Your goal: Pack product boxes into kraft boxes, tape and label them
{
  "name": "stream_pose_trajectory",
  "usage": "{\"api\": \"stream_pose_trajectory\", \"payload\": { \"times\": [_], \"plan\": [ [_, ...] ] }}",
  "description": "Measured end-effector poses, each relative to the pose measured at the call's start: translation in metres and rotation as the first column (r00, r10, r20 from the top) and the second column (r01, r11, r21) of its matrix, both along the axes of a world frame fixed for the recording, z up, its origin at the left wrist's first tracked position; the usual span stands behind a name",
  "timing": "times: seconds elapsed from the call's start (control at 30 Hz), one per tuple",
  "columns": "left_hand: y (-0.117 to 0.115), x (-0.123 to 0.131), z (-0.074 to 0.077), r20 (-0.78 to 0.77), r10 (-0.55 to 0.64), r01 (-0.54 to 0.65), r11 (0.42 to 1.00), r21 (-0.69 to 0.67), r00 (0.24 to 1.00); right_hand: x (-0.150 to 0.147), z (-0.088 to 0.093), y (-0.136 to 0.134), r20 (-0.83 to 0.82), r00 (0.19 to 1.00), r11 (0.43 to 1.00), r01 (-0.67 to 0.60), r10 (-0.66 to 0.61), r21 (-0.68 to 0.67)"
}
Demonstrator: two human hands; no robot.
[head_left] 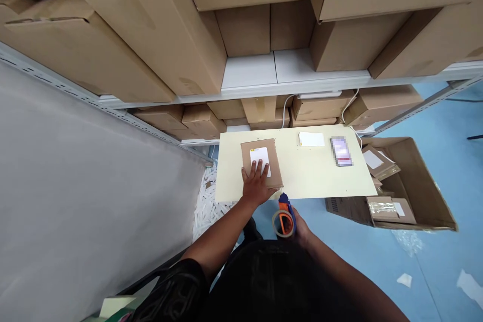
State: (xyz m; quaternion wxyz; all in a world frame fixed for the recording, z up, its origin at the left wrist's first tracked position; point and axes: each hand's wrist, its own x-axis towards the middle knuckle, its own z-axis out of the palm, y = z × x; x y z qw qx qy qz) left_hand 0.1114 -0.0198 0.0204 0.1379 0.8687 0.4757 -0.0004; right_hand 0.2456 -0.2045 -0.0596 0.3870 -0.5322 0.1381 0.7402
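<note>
My left hand (pixel 256 186) lies flat with its fingers spread on a small cardboard box (pixel 247 153). A white label (pixel 260 153) on the box's top is partly covered by my fingers. The box rests on the left part of a pale yellow table (pixel 309 171). My right hand (pixel 301 226) is wrapped round a blue and orange tape dispenser (pixel 287 216) with a roll of tape on it. The dispenser is held at the table's front edge, its tip close to the box's near right corner.
A stack of white paper slips (pixel 311 139) and a blurred purplish item (pixel 341 151) lie on the table. At right, a large open carton (pixel 426 181) holds several packed boxes. Shelves (pixel 249 83) full of cardboard boxes stand behind; white paper scraps (pixel 204 201) cover the floor at left.
</note>
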Motion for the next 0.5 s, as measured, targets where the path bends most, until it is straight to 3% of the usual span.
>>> {"api": "stream_pose_trajectory", "payload": {
  "times": [0.07, 0.17, 0.3, 0.4, 0.5],
  "plan": [
    [-0.007, 0.014, 0.001, -0.003, 0.056, -0.056, 0.998, -0.013, 0.998, -0.003, 0.006, 0.02, -0.055, 0.996, 0.998, 0.066, -0.066, 0.001],
    [-0.016, 0.019, 0.008, -0.042, 0.071, -0.074, 0.995, -0.066, 0.997, 0.021, 0.014, 0.061, -0.069, 0.995, 0.997, 0.071, -0.07, 0.003],
    [-0.012, -0.01, 0.021, -0.071, -0.09, 0.08, 0.987, -0.139, 0.993, 0.067, 0.017, 0.108, -0.05, 0.997, 0.999, -0.053, 0.053, 0.006],
    [0.005, -0.036, 0.025, -0.07, -0.258, 0.251, 0.963, -0.097, 0.964, 0.085, 0.016, 0.141, 0.08, 0.977, 0.98, -0.197, 0.199, -0.028],
    [0.018, -0.048, 0.02, -0.073, -0.279, 0.277, 0.96, -0.037, 0.957, 0.093, 0.015, 0.158, 0.191, 0.94, 0.959, -0.274, 0.283, -0.073]
  ]
}}
